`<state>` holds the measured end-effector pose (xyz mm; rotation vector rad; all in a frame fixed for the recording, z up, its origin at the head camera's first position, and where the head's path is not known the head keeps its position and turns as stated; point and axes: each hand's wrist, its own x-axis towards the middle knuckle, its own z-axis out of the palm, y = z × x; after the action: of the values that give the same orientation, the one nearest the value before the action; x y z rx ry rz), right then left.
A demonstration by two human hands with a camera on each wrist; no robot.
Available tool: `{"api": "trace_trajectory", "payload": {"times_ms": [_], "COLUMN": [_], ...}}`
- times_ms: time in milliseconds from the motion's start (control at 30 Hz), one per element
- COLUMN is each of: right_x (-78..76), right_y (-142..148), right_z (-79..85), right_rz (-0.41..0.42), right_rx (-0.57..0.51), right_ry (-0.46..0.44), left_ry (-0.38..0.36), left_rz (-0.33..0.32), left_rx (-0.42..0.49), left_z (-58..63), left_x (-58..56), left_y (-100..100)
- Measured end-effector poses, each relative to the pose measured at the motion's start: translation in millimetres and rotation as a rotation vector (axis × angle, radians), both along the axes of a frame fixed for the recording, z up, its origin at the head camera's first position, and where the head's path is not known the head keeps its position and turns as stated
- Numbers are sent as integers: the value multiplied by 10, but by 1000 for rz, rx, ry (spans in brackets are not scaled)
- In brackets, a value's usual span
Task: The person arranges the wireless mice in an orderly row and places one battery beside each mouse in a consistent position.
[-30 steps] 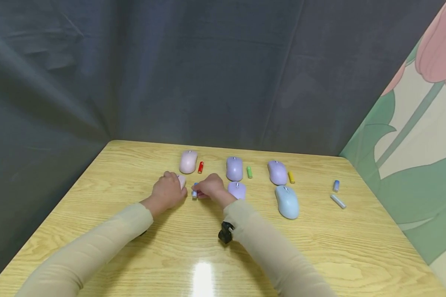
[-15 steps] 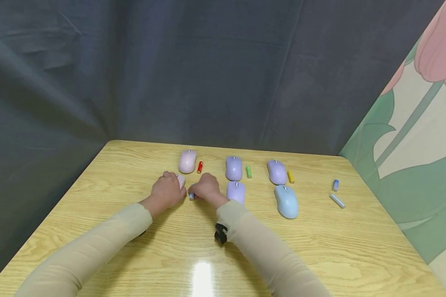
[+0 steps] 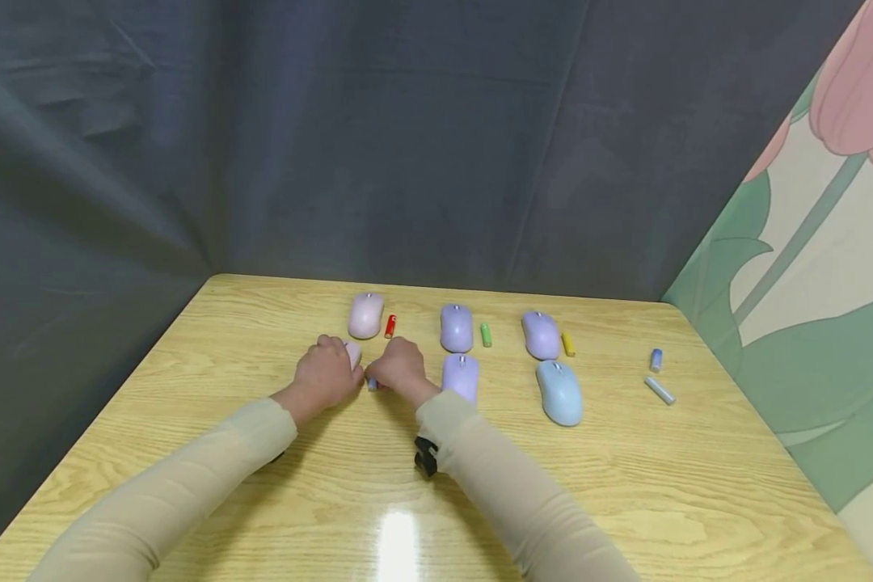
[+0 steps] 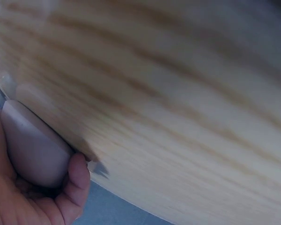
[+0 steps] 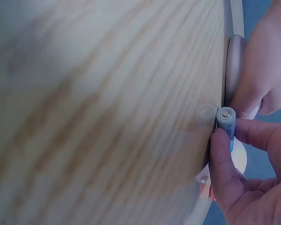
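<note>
My left hand [image 3: 326,373] grips a pale pink computer mouse [image 4: 35,145] on the table, its fingers curled round the sides. Just right of it, my right hand [image 3: 400,370] pinches a blue and silver battery [image 5: 226,123] between thumb and finger, low at the table surface. In the head view most of this battery is hidden by the hand. Behind the hands stands another pink mouse [image 3: 366,315] with a red battery [image 3: 390,326] to its right. A lilac mouse [image 3: 461,377] lies to the right of my right hand.
Farther right are a purple mouse [image 3: 457,328] with a green battery [image 3: 486,335], a second purple mouse [image 3: 541,335] with a yellow battery [image 3: 568,343], and a light blue mouse [image 3: 560,393]. A blue battery [image 3: 656,360] and a silver battery [image 3: 659,390] lie near the right edge.
My right hand has moved slightly left with the battery, closer to the pink mouse. The left hand keeps its grip and place.
</note>
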<state>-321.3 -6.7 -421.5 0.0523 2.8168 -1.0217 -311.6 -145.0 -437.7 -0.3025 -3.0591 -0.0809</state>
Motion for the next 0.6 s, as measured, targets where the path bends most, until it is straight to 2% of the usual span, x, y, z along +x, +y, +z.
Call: {"api": "trace_trajectory", "payload": {"times_ms": [600], "right_x": [42], "right_y": [-7], "right_z": [43], "right_rz": [30], "right_rx": [53], "right_ry": [14], "left_ry": [-2], "left_rz": [8], "left_rx": [18], "left_z": [-28], "left_x": [-21], "left_y": [-3]}}
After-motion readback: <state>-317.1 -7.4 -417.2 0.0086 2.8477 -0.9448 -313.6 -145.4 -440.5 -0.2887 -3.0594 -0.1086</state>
